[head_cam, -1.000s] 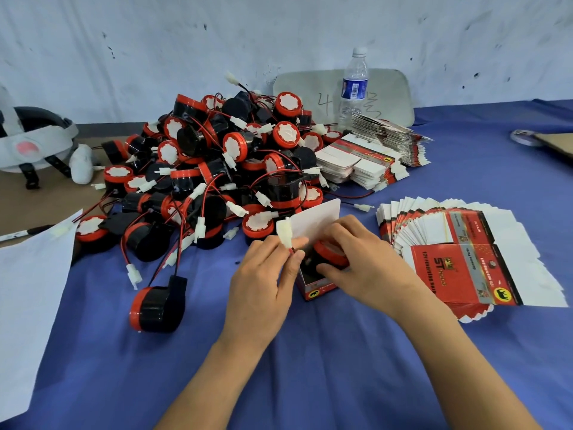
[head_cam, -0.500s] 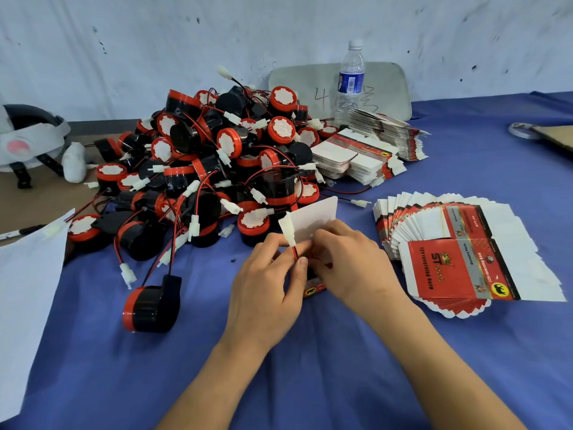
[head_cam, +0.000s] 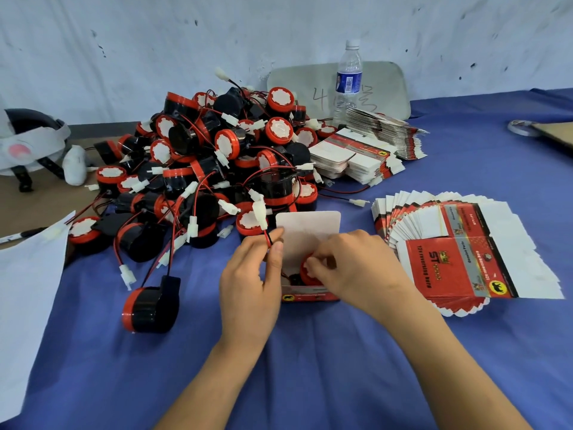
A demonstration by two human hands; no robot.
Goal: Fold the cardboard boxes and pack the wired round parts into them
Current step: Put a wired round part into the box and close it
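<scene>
Now: part seating in box, lead not yet in

Compared with half a second back, the hands are drawing apart and the box (head_cam: pixel 307 297) is showing its red front wall again. The right hand (head_cam: pixel 356 271) is pressing the round part (head_cam: pixel 305 273) down inside it, fingers curled on the red cap. The left hand (head_cam: pixel 248 283) is pinching the wire (head_cam: pixel 268 238) between thumb and forefinger, with the white connector (head_cam: pixel 259 214) sticking up beside the raised flap (head_cam: pixel 310 225). Judgement: the part is going home, and the lead is waiting to be tucked before closing. The pile (head_cam: pixel 217 156) is lying behind on the table (head_cam: pixel 310 367).
</scene>
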